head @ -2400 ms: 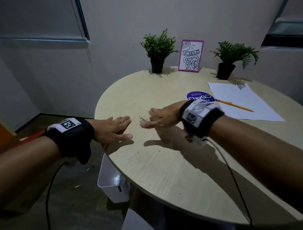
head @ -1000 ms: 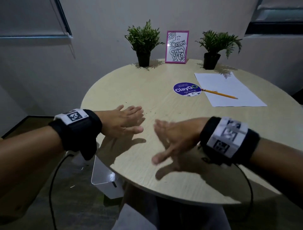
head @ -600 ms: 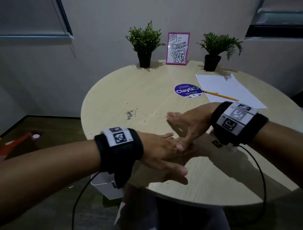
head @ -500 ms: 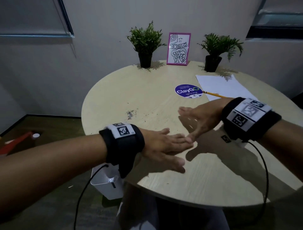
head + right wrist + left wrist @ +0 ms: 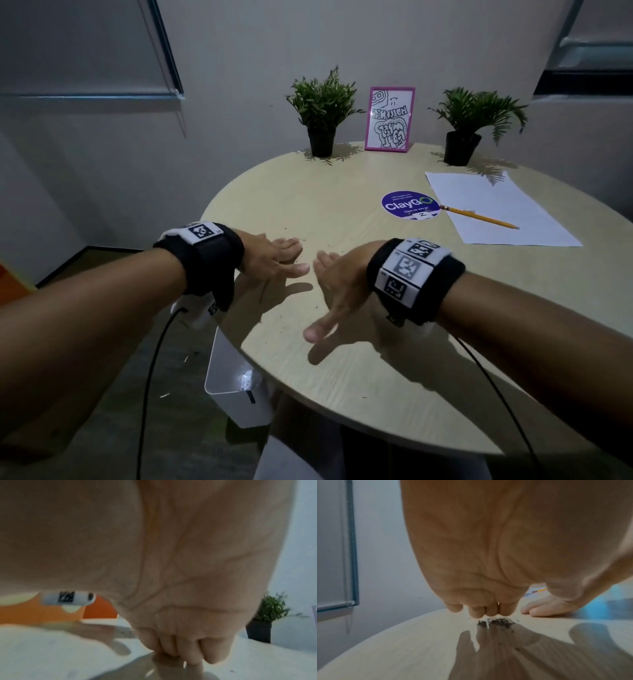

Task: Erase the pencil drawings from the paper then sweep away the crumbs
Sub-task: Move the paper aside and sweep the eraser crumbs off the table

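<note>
My left hand (image 5: 279, 258) lies flat near the round table's (image 5: 359, 394) left edge, fingers straight. In the left wrist view its fingertips (image 5: 481, 612) touch a small dark pile of eraser crumbs (image 5: 496, 621). My right hand (image 5: 329, 284) rests just to the right of it with fingers extended toward the left hand and thumb spread; its fingertips (image 5: 190, 655) touch the tabletop. Neither hand holds anything. The white paper (image 5: 496, 205) lies at the far right with a yellow pencil (image 5: 479, 217) across it. A few loose specks (image 5: 330, 245) dot the wood.
A white bin (image 5: 236, 383) stands on the floor under the table's left edge, below my left wrist. A purple round sticker (image 5: 410, 205) lies beside the paper. Two potted plants (image 5: 322, 113) (image 5: 469, 126) and a pink framed picture (image 5: 388, 118) line the back edge.
My left hand has moved from the table's front to its left side, onto the crumb pile. My right hand has parted from it and now rests beside it.
</note>
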Available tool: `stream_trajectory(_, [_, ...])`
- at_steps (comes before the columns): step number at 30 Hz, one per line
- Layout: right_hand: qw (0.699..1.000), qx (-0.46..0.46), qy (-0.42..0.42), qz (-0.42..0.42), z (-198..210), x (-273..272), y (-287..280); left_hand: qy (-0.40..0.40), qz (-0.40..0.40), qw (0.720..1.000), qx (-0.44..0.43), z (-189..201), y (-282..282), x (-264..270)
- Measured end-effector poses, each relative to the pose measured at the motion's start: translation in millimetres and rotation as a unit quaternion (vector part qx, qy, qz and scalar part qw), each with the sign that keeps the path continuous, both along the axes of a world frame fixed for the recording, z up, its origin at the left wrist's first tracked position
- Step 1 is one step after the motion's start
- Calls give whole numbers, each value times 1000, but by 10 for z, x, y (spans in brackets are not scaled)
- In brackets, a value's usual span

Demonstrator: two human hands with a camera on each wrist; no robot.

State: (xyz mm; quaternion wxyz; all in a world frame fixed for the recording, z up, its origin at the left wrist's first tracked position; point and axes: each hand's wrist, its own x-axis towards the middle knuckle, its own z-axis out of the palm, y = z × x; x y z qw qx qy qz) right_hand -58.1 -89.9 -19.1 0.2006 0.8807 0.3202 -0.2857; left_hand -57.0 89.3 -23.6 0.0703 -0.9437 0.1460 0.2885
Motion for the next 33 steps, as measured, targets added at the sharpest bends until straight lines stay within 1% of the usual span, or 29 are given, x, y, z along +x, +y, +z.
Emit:
stream_trajectory(2, [999,32,-4,-9,84,90,91,-31,3,999,-31,56,147,-94])
stream_trajectory(4, [999,35,-31,-14,75,222,18,-54,-1,995,-80,105,348,-245])
stream_trajectory(5, [998,42,-47,-16,20,239,-63,-55,-9,993,-100,130,434,-347])
stream_trajectory(7, [991,105,-85,-23,-132,229,-180,-37,-21,991,-125,136,565,-573])
stream_trajectory(8, [990,119,-71,-25,-183,216,-176,-27,-26,991,-128,118,606,-689])
stream_trajectory(9, [993,105,-50,-35,-185,208,-108,-20,-35,990,-138,92,627,-803])
stream_trajectory(11, [998,33,-32,-30,-123,254,162,-6,-66,986,-152,-15,621,-995])
stream_trajectory(12, [999,27,-22,-9,-88,271,304,3,-80,984,-160,-73,608,-1069])
stream_trajectory(14, [998,64,8,23,-21,337,500,11,-97,980,-174,-204,609,-1137])
stream_trajectory(15, [995,90,22,20,-2,376,529,10,-102,979,-176,-246,613,-1133])
stream_trajectory(17, [993,118,8,7,1,571,525,-4,-111,978,-174,-304,651,-1056])
stream_trajectory(18, [994,112,-17,-7,-9,686,510,-9,-110,980,-168,-325,692,-989])
stream_trajectory(20, [996,69,-52,-16,-19,840,504,-10,-91,984,-151,-341,768,-821])
stream_trajectory(23, [997,61,-36,-34,-81,930,626,-5,-69,989,-128,-301,803,-577])
stream_trajectory(24, [998,58,-28,-28,-91,914,690,-6,-59,991,-123,-273,803,-507])
stream_trajectory(27, [996,68,15,60,-138,788,791,-13,-52,992,-117,-226,820,-333])
stream_trajectory(29, [991,96,52,75,-52,684,712,-24,-63,991,-114,-242,857,-263])
stream_trajectory(31, [987,141,57,47,79,657,565,-36,-48,992,-110,-249,912,-251])
stream_trajectory(33, [988,152,20,1,124,700,431,-50,-34,990,-124,-239,948,-285])
